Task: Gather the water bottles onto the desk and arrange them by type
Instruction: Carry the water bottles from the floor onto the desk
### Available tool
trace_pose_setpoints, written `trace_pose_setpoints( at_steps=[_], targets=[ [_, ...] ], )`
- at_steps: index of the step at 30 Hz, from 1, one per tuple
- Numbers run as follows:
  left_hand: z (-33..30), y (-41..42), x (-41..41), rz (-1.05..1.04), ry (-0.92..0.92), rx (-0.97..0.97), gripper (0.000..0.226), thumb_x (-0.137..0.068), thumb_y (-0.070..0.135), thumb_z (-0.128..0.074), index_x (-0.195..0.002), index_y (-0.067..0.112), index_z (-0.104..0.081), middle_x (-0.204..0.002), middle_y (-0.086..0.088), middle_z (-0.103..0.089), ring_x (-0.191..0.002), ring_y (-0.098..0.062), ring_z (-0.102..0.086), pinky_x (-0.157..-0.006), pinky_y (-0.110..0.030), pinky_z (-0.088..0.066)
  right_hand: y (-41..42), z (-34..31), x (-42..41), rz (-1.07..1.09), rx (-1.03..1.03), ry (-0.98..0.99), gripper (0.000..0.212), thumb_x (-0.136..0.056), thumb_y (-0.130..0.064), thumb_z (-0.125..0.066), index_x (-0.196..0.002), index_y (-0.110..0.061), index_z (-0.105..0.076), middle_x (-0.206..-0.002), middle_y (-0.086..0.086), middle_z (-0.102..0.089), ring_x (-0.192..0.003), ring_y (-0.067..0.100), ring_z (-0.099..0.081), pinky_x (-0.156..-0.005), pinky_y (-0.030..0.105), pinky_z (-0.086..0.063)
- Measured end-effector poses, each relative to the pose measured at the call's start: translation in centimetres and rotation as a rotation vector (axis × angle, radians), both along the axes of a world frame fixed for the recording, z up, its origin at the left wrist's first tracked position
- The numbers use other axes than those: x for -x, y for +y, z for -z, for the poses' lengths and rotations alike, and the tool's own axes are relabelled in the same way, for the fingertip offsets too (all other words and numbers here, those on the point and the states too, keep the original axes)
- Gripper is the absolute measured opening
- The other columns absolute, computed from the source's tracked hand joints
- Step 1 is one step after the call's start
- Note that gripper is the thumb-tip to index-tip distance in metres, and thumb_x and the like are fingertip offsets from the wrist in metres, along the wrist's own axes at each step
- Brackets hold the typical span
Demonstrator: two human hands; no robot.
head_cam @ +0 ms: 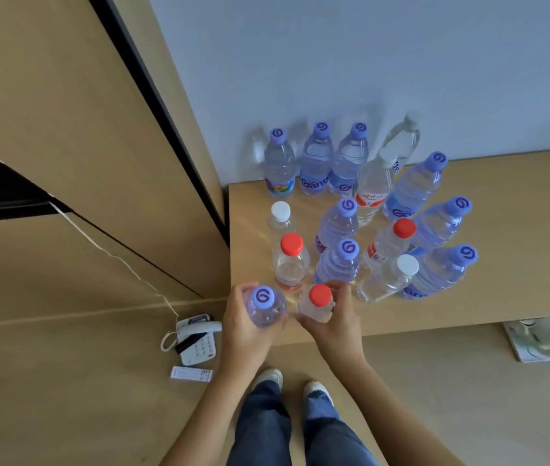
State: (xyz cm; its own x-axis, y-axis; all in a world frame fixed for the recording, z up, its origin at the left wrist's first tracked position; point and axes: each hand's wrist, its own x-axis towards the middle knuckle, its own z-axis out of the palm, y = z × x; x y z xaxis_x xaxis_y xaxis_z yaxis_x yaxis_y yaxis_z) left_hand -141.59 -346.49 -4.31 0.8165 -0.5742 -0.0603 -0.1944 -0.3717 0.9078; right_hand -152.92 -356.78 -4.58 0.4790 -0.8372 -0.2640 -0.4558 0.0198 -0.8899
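Head view showed most bottles already on the desk [502,203] but unsorted, while the left hand [243,317] gripped a purple-capped bottle [265,306] and the right hand [334,317] a red-capped bottle [317,302].

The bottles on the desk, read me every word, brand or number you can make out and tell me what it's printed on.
"Gant", cut off: blue label of the middle purple-capped bottle in the back row.
"Gan", cut off: blue label of the purple-capped bottle nearest on the right.
Red label on the tall white-capped bottle: characters too blurred to read.
Purple caps: a swirl logo, no words.
Phone keypad and the card beside it: too small to read.
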Motion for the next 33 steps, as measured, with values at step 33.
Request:
trace_pose_setpoints(
  at_steps=[33],
  targets=[
    [-10.1,32.7,2.9,-0.807,0.151,0.295,0.068,-0.073,0.007,-0.085,-0.127,0.032,-0.052,-0.124,0.024,-0.059,-0.118,0.008,-0.054,-0.100,-0.024,-0.045,23.5,-13.5,-9.7,-0.933,0.006,-0.336,0.065,-0.076,-0.021,-0.084,-0.120,-0.049,-0.045,-0.127,-0.024,-0.056,-0.126,-0.005,-0.048,-0.102,0.024,-0.041]
  ],
)
